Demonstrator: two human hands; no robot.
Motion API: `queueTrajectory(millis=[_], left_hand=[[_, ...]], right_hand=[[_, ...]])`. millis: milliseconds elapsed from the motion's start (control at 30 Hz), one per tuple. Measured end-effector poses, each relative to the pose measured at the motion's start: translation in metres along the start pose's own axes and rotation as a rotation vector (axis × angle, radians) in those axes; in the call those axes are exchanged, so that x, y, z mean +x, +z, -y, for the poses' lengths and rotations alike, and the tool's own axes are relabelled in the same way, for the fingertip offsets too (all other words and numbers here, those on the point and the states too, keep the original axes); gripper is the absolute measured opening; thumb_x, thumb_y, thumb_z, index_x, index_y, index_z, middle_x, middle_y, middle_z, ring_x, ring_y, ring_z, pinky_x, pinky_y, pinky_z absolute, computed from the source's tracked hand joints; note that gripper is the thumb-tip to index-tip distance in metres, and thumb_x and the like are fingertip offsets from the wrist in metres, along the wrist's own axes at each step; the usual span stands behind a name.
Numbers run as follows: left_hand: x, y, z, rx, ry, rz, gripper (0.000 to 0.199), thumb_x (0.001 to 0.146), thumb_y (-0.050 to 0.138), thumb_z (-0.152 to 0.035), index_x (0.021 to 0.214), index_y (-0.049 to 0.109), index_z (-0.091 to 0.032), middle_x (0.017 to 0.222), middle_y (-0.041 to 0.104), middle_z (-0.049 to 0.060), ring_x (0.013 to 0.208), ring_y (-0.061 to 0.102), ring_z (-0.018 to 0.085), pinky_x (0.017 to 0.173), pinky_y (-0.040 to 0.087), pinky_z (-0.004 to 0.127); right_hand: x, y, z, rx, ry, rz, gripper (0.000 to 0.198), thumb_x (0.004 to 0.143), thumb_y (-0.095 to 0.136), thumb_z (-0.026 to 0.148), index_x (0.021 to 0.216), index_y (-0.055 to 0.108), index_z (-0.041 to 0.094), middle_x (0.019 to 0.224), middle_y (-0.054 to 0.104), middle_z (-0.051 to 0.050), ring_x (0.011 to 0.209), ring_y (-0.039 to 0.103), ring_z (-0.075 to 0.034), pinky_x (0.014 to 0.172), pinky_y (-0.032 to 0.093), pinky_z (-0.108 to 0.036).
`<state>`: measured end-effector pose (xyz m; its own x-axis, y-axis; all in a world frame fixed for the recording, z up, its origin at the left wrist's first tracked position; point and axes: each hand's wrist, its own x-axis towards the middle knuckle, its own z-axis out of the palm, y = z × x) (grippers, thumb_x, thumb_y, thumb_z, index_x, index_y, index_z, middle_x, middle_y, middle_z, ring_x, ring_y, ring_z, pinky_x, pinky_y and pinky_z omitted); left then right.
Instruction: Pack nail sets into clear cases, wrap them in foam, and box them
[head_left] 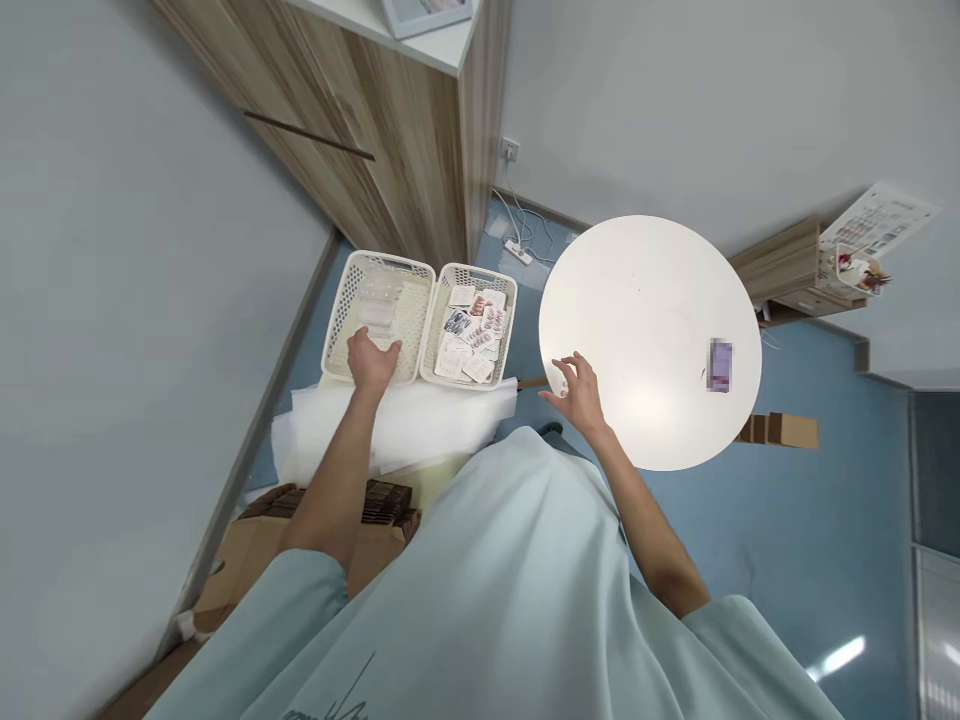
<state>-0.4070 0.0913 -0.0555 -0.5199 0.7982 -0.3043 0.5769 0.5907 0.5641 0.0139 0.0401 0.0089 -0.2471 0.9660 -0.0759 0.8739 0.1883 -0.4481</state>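
My left hand (369,360) is over the near part of a white perforated plastic basket (335,300), thumb spread away from the fingers; nothing shows in its grasp. Farther inside that basket lie some clear plastic pieces (380,297). Right beside it stands a second white basket (506,330), holding a heap of small cards (476,338) with coloured, nail-like pieces on them. My right hand (576,392) hovers at the left edge of a round white table (637,330), fingers apart and curved. A tiny light spot near its thumb is too small to make out.
A pixelated purple object (721,365) sits on the table's right side. White sheeting (420,425) lies before the baskets, with a cardboard box (240,555) nearer me. A wood-grain cabinet (405,140) rises behind; a power strip (518,252) with cables lies on the floor.
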Motion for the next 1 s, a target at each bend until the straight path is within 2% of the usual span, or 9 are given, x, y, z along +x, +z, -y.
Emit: queueTrajectory(millis=[167,367,533,767,833,1000], left_hand=[[0.041,0.015,-0.006,0.009,-0.036,-0.045,0.079,0.086,0.079,-0.028,0.151,0.046,0.002,0.157,0.048,0.033,0.15,0.047,0.042,0.129,0.034,0.052],[0.066,0.024,-0.015,0.046,-0.083,-0.028,0.074,0.086,0.078,-0.024,0.147,0.046,0.001,0.157,0.043,0.036,0.152,0.042,0.047,0.126,0.035,0.06],[0.072,0.031,-0.017,0.119,-0.112,-0.104,0.072,0.084,0.079,-0.023,0.144,0.047,0.001,0.155,0.049,0.034,0.148,0.046,0.045,0.123,0.038,0.057],[0.072,0.039,-0.017,0.208,-0.159,-0.146,0.085,0.081,0.088,-0.028,0.147,0.045,0.003,0.15,0.055,0.032,0.144,0.052,0.041,0.12,0.043,0.047],[0.07,0.039,-0.017,0.226,-0.168,-0.13,0.078,0.082,0.087,-0.028,0.144,0.049,0.001,0.148,0.055,0.031,0.142,0.054,0.041,0.119,0.044,0.048],[0.063,0.04,-0.016,0.181,-0.214,-0.016,0.051,0.09,0.078,-0.04,0.123,0.065,-0.003,0.144,0.055,0.033,0.135,0.058,0.046,0.112,0.049,0.056]], right_hand=[[-0.014,-0.008,0.009,0.02,0.013,-0.051,0.055,0.098,0.073,0.047,0.148,0.061,0.028,0.148,0.058,-0.017,0.158,0.039,-0.04,0.122,0.044,-0.065],[-0.039,-0.012,0.007,0.024,0.093,-0.093,0.054,0.098,0.072,0.05,0.147,0.062,0.028,0.149,0.059,-0.017,0.156,0.041,-0.04,0.121,0.044,-0.066],[-0.059,-0.009,0.001,0.02,0.148,-0.124,0.056,0.097,0.073,0.051,0.147,0.061,0.029,0.148,0.06,-0.016,0.155,0.044,-0.04,0.121,0.044,-0.064],[-0.062,-0.01,-0.005,0.032,0.128,-0.107,0.057,0.098,0.073,0.052,0.148,0.06,0.029,0.148,0.061,-0.016,0.155,0.045,-0.04,0.12,0.045,-0.064],[-0.058,-0.011,-0.006,0.043,0.112,-0.097,0.056,0.098,0.071,0.053,0.148,0.061,0.028,0.148,0.061,-0.015,0.155,0.044,-0.04,0.12,0.046,-0.064],[-0.05,-0.015,-0.007,0.053,0.055,-0.095,0.052,0.099,0.072,0.05,0.144,0.063,0.027,0.148,0.061,-0.016,0.155,0.044,-0.039,0.121,0.045,-0.063]])
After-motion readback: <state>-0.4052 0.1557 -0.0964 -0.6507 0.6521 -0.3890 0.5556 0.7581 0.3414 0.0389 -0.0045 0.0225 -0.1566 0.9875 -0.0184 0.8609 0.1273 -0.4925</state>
